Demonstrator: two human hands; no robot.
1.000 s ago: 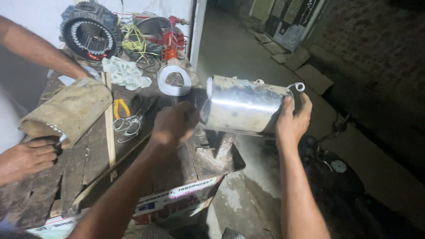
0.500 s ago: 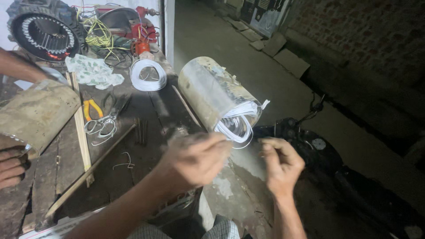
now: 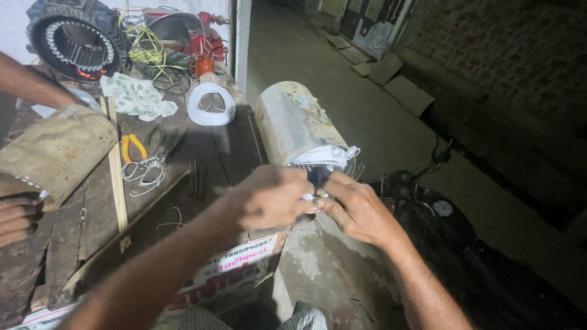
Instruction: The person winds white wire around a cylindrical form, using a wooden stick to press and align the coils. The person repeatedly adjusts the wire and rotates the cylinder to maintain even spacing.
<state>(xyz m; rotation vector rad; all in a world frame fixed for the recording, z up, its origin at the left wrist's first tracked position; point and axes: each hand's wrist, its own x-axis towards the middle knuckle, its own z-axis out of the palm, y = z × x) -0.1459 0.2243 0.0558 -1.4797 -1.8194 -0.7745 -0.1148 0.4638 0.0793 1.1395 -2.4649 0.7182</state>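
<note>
Worked at the near corner of a worn, dark wooden workbench (image 3: 92, 214), planks gapped and scuffed, in dim light. Lay on its side at the bench's right edge: a metal cylinder (image 3: 293, 122), pale and stained, its open end toward the camera and stuffed with white wire coils (image 3: 327, 157). Met just in front of that open end: left hand (image 3: 272, 198), fingers curled and pinched around a small dark piece at the coil ends, and right hand (image 3: 358, 211), fingers likewise pinched on the same spot, touching the left. Could not tell exactly what the dark piece was.

Behind the cylinder, to its left on the bench: a loose ring of white wire (image 3: 211, 104). Further left of the cylinder: yellow-handled pliers (image 3: 131, 146) beside scissors (image 3: 150, 168), a thin wooden strip (image 3: 116, 177) lying lengthwise, and a patterned cloth (image 3: 137, 98). At the bench's far end, well behind the cylinder: a dark motor stator (image 3: 76, 40), tangled yellow wires (image 3: 147, 49) and red parts (image 3: 205, 46).

Far left of the cylinder: a second, brownish cylinder (image 3: 55, 153), held by another person's hand (image 3: 18, 217) at the frame edge.

To the right of the cylinder and below it: a bare concrete floor (image 3: 367, 116) running back to a brick wall (image 3: 507, 55), with a dark motorcycle (image 3: 440, 226) parked close by.
</note>
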